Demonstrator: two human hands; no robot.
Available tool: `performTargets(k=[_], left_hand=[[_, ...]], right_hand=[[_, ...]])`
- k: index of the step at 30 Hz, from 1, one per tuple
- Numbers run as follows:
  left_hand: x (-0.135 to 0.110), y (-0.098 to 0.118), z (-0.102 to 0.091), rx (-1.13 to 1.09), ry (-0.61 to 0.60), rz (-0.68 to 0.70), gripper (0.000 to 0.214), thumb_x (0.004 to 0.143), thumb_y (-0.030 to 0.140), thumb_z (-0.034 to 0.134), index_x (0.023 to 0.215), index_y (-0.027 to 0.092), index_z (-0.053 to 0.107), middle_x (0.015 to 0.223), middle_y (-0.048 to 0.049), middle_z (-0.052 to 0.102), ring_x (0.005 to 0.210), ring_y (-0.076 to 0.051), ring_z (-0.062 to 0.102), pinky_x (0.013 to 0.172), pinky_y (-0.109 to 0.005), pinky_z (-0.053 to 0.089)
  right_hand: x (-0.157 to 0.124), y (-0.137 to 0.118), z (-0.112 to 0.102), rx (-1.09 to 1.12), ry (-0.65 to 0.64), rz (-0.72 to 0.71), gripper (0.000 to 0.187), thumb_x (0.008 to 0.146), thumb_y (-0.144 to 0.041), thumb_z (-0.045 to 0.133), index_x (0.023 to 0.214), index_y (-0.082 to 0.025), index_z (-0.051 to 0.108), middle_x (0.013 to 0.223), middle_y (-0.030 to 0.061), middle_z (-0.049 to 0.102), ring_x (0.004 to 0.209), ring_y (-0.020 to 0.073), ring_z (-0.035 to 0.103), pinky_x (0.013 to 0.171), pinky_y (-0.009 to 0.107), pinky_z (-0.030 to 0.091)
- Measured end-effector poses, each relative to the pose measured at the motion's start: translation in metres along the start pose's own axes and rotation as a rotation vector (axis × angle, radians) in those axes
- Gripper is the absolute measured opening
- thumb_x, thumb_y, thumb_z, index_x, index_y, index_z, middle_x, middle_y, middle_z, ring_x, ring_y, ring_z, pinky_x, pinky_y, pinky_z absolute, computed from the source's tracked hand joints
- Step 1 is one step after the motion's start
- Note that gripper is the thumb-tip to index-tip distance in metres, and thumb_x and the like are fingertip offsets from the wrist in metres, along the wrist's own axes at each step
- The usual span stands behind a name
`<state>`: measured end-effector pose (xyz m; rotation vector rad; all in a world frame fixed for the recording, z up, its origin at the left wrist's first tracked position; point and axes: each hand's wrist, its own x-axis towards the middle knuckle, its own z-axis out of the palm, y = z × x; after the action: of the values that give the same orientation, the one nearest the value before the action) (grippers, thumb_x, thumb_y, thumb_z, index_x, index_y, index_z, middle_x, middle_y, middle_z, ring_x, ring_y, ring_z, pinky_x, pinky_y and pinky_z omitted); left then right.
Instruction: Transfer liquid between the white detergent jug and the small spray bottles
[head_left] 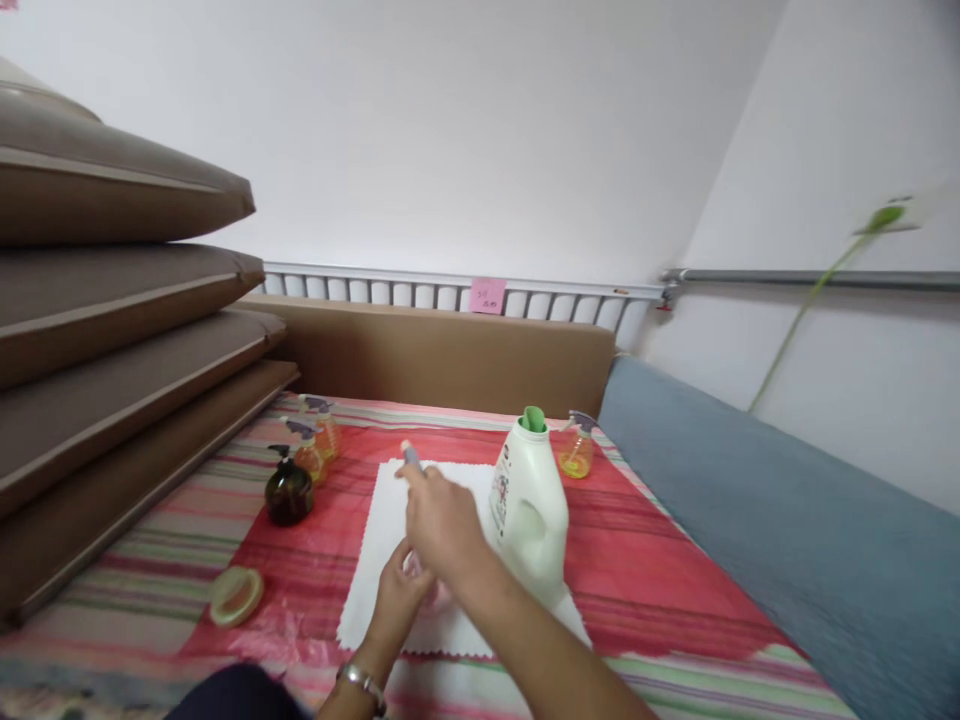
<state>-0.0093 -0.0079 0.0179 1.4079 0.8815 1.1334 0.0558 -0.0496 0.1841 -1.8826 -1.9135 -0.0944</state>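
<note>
The right hand apparently holds a grey sprayer top.

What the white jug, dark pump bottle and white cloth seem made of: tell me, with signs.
White jug: likely plastic, smooth with a soft sheen; its handle looks moulded in one piece. Dark pump bottle: rounded, glossy, dark-tinted; glass or plastic, unclear which. White cloth: probably fabric, matte, with a scalloped edge.
</note>
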Motion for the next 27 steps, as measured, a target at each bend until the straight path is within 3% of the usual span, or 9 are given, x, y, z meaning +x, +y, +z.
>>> performTargets(k=[3,5,7,9,18,24,27], left_hand=[[-0.006,-0.001,0.001,-0.002,0.061,-0.025,0.040,0.061,0.028,0.069,0.097,0.014,0.062,0.094,-0.0092,0.071,0.090,-0.027,0.064,0.083,-0.037,0.049],[-0.007,-0.001,0.002,-0.007,0.088,-0.028,0.041,0.059,0.024,0.068,0.099,0.013,0.062,0.097,-0.0099,0.071,0.091,-0.027,0.064,0.085,-0.037,0.048],[-0.006,-0.001,0.002,-0.014,0.099,-0.027,0.041,0.059,0.021,0.068,0.099,0.014,0.063,0.098,-0.0093,0.070,0.094,-0.026,0.064,0.087,-0.036,0.048],[-0.006,-0.002,0.003,-0.020,0.101,-0.025,0.040,0.058,0.020,0.069,0.098,0.014,0.063,0.099,-0.0088,0.070,0.096,-0.025,0.063,0.088,-0.035,0.048],[-0.008,0.001,0.002,-0.024,0.111,-0.017,0.041,0.057,0.020,0.071,0.097,0.015,0.064,0.100,-0.0083,0.069,0.100,-0.026,0.061,0.091,-0.036,0.046],[-0.007,0.000,0.002,-0.009,0.104,-0.007,0.041,0.060,0.023,0.072,0.099,0.014,0.063,0.100,-0.0095,0.068,0.100,-0.025,0.061,0.091,-0.035,0.045],[-0.007,-0.004,0.002,0.003,0.105,-0.002,0.043,0.061,0.027,0.073,0.100,0.014,0.063,0.103,-0.0108,0.067,0.100,-0.025,0.060,0.093,-0.037,0.043]], right_hand=[[-0.003,0.009,-0.041,0.079,0.149,-0.017,0.046,0.088,-0.016,0.036,0.132,-0.030,0.036,0.119,0.0061,0.060,0.098,0.0224,0.062,0.080,0.037,0.050],[-0.009,0.019,-0.059,0.222,0.352,-0.050,0.047,0.087,-0.017,0.040,0.132,-0.030,0.035,0.131,0.0022,0.053,0.110,0.0197,0.056,0.088,0.034,0.047],[-0.017,0.031,-0.065,0.300,0.466,-0.053,0.048,0.087,-0.019,0.042,0.133,-0.030,0.035,0.135,0.0009,0.050,0.112,0.0185,0.055,0.092,0.033,0.046],[-0.022,0.041,-0.060,0.303,0.486,-0.053,0.047,0.088,-0.020,0.041,0.134,-0.029,0.035,0.136,0.0025,0.049,0.111,0.0193,0.056,0.092,0.035,0.045],[-0.027,0.059,-0.011,0.340,0.350,0.005,0.046,0.089,-0.026,0.039,0.135,-0.028,0.034,0.116,0.0056,0.062,0.098,0.0203,0.061,0.083,0.034,0.047],[-0.033,0.067,0.033,0.441,0.106,0.149,0.060,0.084,-0.021,0.042,0.140,-0.027,0.022,0.124,0.0075,0.059,0.102,0.0250,0.061,0.081,0.038,0.046],[-0.034,0.070,0.050,0.508,0.001,0.184,0.059,0.080,-0.018,0.043,0.137,-0.022,0.028,0.117,0.0081,0.064,0.099,0.0261,0.062,0.082,0.040,0.045]])
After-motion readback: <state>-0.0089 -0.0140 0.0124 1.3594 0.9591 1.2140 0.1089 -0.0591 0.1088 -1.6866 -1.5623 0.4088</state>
